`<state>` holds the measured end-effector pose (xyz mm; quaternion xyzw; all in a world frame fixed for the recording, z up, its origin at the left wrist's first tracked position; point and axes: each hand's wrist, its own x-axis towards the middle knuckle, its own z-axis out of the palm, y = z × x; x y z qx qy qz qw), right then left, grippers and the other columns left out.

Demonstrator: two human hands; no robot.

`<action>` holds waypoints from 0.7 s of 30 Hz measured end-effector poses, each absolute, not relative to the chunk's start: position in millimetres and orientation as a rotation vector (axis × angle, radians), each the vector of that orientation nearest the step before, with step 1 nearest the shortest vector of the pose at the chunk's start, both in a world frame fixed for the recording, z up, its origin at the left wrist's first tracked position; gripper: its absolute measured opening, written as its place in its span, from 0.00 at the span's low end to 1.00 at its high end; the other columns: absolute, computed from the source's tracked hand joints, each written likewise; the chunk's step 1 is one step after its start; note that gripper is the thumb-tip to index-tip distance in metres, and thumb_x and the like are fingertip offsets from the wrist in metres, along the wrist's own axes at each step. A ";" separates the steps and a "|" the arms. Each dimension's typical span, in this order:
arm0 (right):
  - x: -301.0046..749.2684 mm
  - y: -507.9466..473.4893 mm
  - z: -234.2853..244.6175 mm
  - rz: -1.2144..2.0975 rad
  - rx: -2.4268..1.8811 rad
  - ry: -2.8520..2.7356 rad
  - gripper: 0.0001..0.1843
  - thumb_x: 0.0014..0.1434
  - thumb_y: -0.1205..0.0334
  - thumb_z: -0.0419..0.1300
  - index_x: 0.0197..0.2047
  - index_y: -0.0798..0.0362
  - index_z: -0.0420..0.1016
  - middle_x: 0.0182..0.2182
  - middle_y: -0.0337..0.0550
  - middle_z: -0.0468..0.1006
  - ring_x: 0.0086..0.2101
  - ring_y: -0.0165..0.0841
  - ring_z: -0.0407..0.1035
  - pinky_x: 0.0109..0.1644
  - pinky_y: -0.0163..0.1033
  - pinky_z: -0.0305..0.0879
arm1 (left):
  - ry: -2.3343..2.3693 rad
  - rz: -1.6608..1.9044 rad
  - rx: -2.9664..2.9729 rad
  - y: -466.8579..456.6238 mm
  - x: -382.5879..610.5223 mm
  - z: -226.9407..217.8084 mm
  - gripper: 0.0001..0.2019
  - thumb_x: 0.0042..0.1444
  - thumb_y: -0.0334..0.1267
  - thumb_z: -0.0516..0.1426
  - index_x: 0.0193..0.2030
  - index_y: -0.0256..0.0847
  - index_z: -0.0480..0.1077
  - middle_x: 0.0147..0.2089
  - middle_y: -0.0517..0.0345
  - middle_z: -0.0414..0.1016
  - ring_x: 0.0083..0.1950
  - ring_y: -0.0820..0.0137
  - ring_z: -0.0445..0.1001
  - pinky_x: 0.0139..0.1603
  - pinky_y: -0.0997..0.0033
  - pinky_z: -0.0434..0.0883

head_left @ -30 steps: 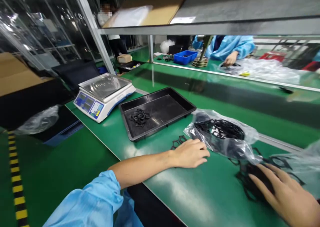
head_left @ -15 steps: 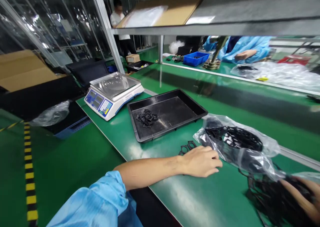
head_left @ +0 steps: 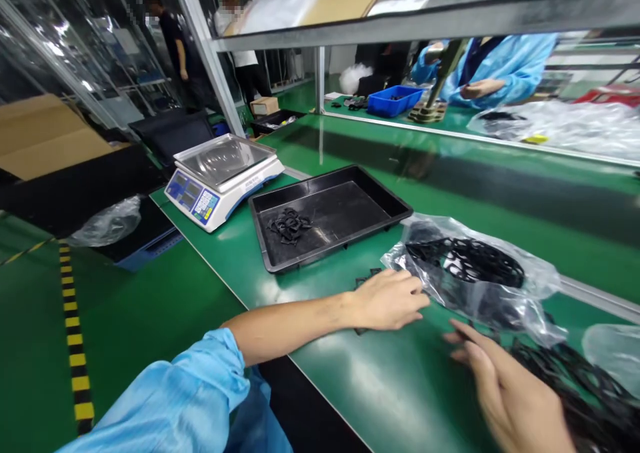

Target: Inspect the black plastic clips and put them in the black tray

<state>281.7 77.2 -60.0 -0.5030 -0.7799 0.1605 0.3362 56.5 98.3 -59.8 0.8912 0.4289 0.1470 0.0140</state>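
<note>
My left hand [head_left: 389,300] rests palm down over the green table, its fingers curled; whatever they hold is hidden beneath. Small black ring-like plastic parts [head_left: 367,278] lie by its wrist, partly covered. Closer to me on the right, my right hand [head_left: 517,386] points toward the left one. Its fingers are stretched and apart, a little blurred at the tips, and I see nothing between them. Beside and behind it spreads a tangled heap of black plastic parts [head_left: 575,373]. A clear plastic bag [head_left: 537,283] with more black parts lies just past both hands.
Past my left hand stands a black tray [head_left: 345,206] with a small pile of black pieces [head_left: 289,226]. A white weighing scale [head_left: 225,176] is left of it. A metal shelf beam [head_left: 425,30] crosses above. Across the table a co-worker in blue sleeves [head_left: 520,73] sits near a blue bin [head_left: 394,100].
My right hand has come away from the black heap, leftward toward my left hand. The left hand stays near the same parts. The view has shifted slightly; another person now shows at the back left.
</note>
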 end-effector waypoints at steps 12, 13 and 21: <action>279.8 45.0 -49.9 0.676 -1.021 -2.017 0.20 0.71 0.52 0.52 0.37 0.51 0.82 0.27 0.42 0.75 0.28 0.33 0.72 0.33 0.37 0.69 | 1.314 0.243 2.694 86.9 41.7 -36.7 0.09 0.62 0.41 0.61 0.44 0.38 0.71 0.47 0.50 0.73 0.51 0.60 0.71 0.51 0.60 0.67; 277.1 40.6 -52.3 0.772 -1.005 -2.047 0.22 0.72 0.52 0.51 0.36 0.51 0.82 0.25 0.41 0.74 0.26 0.32 0.71 0.32 0.36 0.67 | 1.318 0.221 2.693 86.2 42.0 -37.1 0.07 0.63 0.38 0.60 0.44 0.38 0.71 0.46 0.51 0.73 0.51 0.60 0.71 0.51 0.60 0.67; 272.3 31.7 -67.9 0.908 -1.179 -1.888 0.28 0.73 0.47 0.49 0.32 0.55 0.80 0.25 0.41 0.74 0.29 0.31 0.69 0.36 0.36 0.63 | 1.253 0.341 2.699 70.5 45.3 -57.4 0.06 0.64 0.35 0.57 0.46 0.40 0.70 0.47 0.52 0.75 0.49 0.61 0.72 0.50 0.60 0.66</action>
